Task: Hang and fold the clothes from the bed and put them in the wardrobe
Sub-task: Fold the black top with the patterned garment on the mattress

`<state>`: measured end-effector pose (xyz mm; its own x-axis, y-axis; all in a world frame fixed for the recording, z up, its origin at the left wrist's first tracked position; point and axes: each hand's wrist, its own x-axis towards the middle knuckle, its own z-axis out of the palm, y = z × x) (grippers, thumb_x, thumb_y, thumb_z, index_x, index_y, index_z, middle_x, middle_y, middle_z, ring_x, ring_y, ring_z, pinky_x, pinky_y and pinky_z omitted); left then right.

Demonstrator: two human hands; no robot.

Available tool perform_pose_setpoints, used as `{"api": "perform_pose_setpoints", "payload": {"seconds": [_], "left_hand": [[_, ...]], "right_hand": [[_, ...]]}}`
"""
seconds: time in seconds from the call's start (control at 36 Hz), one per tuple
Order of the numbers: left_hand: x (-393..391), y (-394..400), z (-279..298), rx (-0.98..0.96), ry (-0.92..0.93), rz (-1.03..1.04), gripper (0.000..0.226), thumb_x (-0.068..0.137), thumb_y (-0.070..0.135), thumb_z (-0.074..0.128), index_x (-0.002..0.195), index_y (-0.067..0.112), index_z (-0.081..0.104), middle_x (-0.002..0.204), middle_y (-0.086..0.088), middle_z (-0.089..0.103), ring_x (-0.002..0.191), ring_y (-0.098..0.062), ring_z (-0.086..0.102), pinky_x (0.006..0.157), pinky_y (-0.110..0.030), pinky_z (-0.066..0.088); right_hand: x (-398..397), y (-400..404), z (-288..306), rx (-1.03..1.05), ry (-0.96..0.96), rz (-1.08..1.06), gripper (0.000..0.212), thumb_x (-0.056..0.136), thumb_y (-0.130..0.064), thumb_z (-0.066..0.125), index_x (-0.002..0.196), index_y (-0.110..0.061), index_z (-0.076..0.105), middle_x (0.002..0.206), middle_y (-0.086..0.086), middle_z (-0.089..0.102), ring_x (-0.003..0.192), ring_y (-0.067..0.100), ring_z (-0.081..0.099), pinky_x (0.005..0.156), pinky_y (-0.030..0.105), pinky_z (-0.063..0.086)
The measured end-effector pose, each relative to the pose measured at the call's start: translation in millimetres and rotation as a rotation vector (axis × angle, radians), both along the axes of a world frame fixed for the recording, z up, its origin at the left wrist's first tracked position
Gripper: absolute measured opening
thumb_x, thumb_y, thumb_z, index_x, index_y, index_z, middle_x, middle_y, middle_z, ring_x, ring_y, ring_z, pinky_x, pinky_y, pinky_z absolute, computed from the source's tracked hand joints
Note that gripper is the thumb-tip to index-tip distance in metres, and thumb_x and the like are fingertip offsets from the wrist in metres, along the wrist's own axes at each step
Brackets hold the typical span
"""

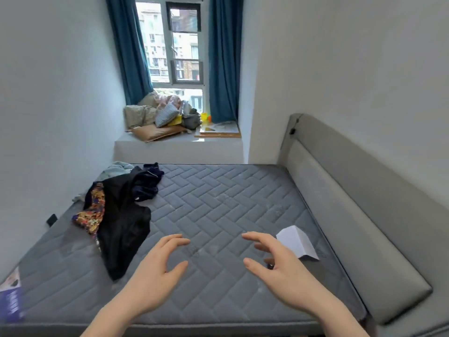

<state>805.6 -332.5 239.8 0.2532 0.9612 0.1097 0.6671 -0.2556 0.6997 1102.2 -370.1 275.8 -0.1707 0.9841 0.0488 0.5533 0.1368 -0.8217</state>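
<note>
A heap of clothes lies on the left side of the grey quilted mattress (218, 203): a black garment (124, 227) on top, a floral orange and purple piece (93, 215) under its left edge, a dark navy piece (148, 181) behind, and a pale green one (116, 167) at the far corner. My left hand (155, 273) and my right hand (274, 266) hover over the bare middle of the mattress, fingers spread and relaxed, holding nothing. Both are to the right of the black garment and apart from it. No wardrobe is in view.
A folded white paper (297, 242) lies on the mattress just right of my right hand. A padded grey headboard (352, 203) runs along the right. The window ledge (179, 139) behind the bed holds cushions and bags. A purple printed bag (11, 300) sits at the near left corner.
</note>
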Motion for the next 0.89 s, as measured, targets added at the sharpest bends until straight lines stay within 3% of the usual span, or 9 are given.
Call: {"api": "perform_pose_setpoints", "payload": {"seconds": [0.14,0.22,0.31,0.44,0.53,0.67,0.89], "left_hand": [[-60.9,13.8,-14.7,-0.055,0.031,0.088,0.037,0.096,0.03,0.065,0.126,0.047,0.053,0.143,0.03,0.039,0.117,0.0,0.052,0.087,-0.017,0.039],[-98.3,23.1,-22.7,-0.086,0.044,0.122,0.036,0.095,0.03,0.065,0.125,0.047,0.053,0.14,0.034,0.037,0.116,0.004,0.053,0.093,-0.017,0.041],[-133.0,33.3,-28.1,-0.109,0.065,0.159,0.036,0.095,0.031,0.065,0.126,0.046,0.054,0.138,0.036,0.037,0.108,-0.008,0.062,0.088,-0.014,0.043],[-182.5,50.0,-37.3,-0.124,0.065,0.218,0.038,0.097,0.028,0.064,0.129,0.043,0.053,0.139,0.029,0.038,0.126,0.007,0.042,0.095,-0.015,0.039],[-205.4,62.9,-44.8,-0.137,0.042,0.261,0.037,0.095,0.026,0.065,0.127,0.043,0.055,0.137,0.028,0.04,0.124,0.008,0.044,0.09,-0.011,0.04],[-235.7,90.3,-67.8,-0.179,0.03,0.354,0.039,0.094,0.026,0.066,0.128,0.042,0.056,0.141,0.022,0.045,0.127,0.004,0.045,0.106,-0.024,0.041],[-268.6,123.1,-83.1,-0.294,0.042,0.495,0.036,0.097,0.027,0.063,0.127,0.043,0.052,0.138,0.025,0.039,0.122,0.005,0.046,0.103,-0.023,0.039]], "right_hand": [[-63.5,28.9,-10.4,-0.015,-0.001,0.084,0.042,0.094,-0.039,0.067,0.129,-0.054,0.05,0.131,-0.043,0.045,0.125,-0.017,0.044,0.102,0.014,0.042],[-98.0,47.0,-19.5,-0.043,0.02,0.111,0.041,0.093,-0.04,0.067,0.128,-0.054,0.051,0.129,-0.043,0.046,0.124,-0.017,0.044,0.101,0.014,0.043],[-133.7,66.2,-30.2,-0.048,0.032,0.138,0.041,0.093,-0.04,0.067,0.127,-0.055,0.051,0.13,-0.042,0.046,0.124,-0.015,0.045,0.098,0.014,0.043],[-183.9,100.4,-44.7,-0.08,0.019,0.209,0.042,0.092,-0.041,0.068,0.128,-0.055,0.05,0.13,-0.041,0.046,0.125,-0.015,0.044,0.102,0.017,0.042],[-205.8,127.7,-49.0,-0.098,-0.001,0.257,0.042,0.092,-0.042,0.067,0.127,-0.056,0.049,0.128,-0.043,0.045,0.124,-0.016,0.044,0.1,0.016,0.043],[-231.8,181.8,-62.3,-0.129,-0.015,0.313,0.043,0.092,-0.042,0.067,0.13,-0.053,0.05,0.133,-0.035,0.048,0.124,-0.013,0.045,0.102,0.017,0.044],[-273.2,273.1,-102.6,-0.256,-0.027,0.408,0.046,0.093,-0.039,0.065,0.134,-0.05,0.048,0.136,-0.035,0.042,0.126,-0.006,0.046,0.108,0.027,0.042]]}}
